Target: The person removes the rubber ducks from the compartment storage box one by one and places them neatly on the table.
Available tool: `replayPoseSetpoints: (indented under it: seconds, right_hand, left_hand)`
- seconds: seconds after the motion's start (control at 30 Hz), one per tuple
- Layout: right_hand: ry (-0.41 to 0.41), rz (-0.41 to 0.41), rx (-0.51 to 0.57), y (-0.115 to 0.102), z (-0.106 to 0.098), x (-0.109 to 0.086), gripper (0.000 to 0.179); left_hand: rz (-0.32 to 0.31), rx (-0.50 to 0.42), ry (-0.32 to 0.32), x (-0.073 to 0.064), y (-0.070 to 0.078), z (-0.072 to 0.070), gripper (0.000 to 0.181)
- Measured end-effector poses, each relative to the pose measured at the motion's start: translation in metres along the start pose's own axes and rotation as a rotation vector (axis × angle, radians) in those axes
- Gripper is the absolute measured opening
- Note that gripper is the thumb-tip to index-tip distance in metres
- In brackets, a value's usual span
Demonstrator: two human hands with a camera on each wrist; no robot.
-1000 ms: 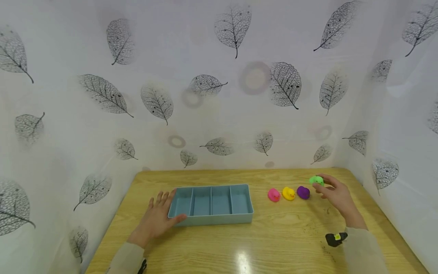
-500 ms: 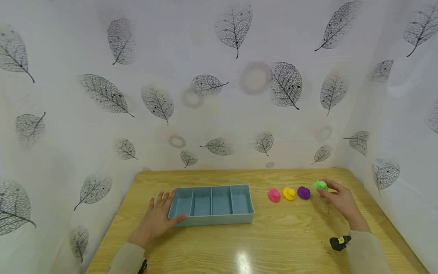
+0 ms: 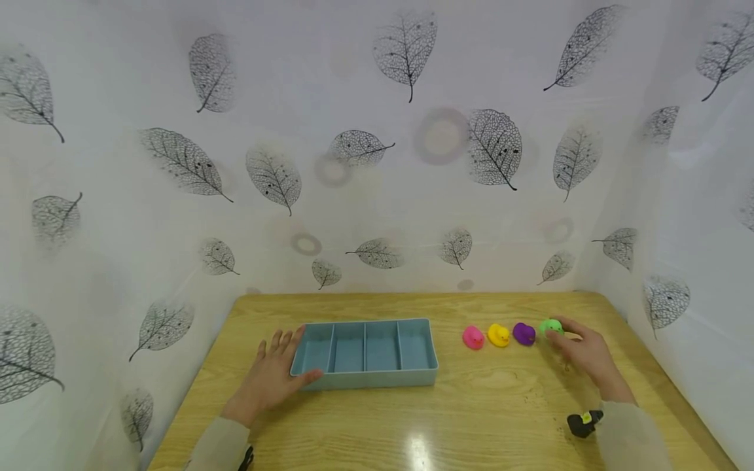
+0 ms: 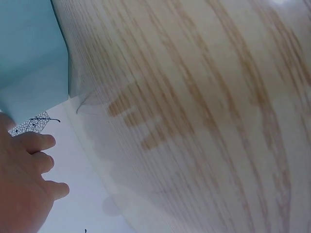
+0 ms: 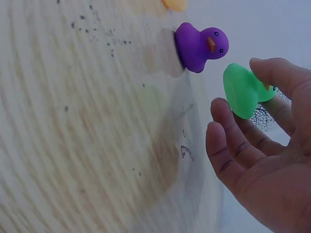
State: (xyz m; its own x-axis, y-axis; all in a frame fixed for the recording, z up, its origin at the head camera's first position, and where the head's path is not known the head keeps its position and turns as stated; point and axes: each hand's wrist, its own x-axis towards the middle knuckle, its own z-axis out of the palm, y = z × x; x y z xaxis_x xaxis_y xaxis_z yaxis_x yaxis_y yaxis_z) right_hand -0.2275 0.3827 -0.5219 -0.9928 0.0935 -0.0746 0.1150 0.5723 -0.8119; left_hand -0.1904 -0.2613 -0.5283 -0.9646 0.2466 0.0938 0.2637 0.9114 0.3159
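Note:
My right hand (image 3: 580, 350) pinches a green rubber duck (image 5: 243, 91) between thumb and fingers, at the right end of a row of ducks. In the right wrist view the duck's underside shows, a little off the table. Beside it stands a purple duck (image 3: 523, 333), followed leftward by a yellow duck (image 3: 498, 335) and a pink duck (image 3: 473, 337). My left hand (image 3: 268, 373) rests with spread fingers at the left end of a blue-grey divided tray (image 3: 377, 379), its thumb along the front wall.
The tray's compartments (image 3: 381, 347) show bare floors. The wooden table (image 3: 471, 425) is bounded by a white leaf-patterned curtain (image 3: 377, 196) at the back and sides. A black wrist-worn device (image 3: 583, 425) sits at the right sleeve.
My right hand has lowered the green duck toward the table, slightly to the right and closer to the viewer, level with the row. The left hand and tray stay put.

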Motion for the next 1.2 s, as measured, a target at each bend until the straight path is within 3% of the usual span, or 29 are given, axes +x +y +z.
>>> replayPoseSetpoints:
  seconds: [0.73,0.97,1.2]
  right_hand:
    - [0.003,-0.068,-0.189,0.004,0.010,0.006,0.061]
    - [0.034,-0.136,-0.267,0.010,0.011,0.011,0.055]
    - [0.040,-0.098,-0.275,0.014,0.011,0.015,0.056]
  left_hand:
    - [0.002,-0.011,0.000,0.000,0.001,0.000,0.103]
    - [0.003,0.001,0.007,0.000,0.000,0.002,0.103]
    - [0.002,0.007,0.004,0.001,0.000,0.003,0.103]
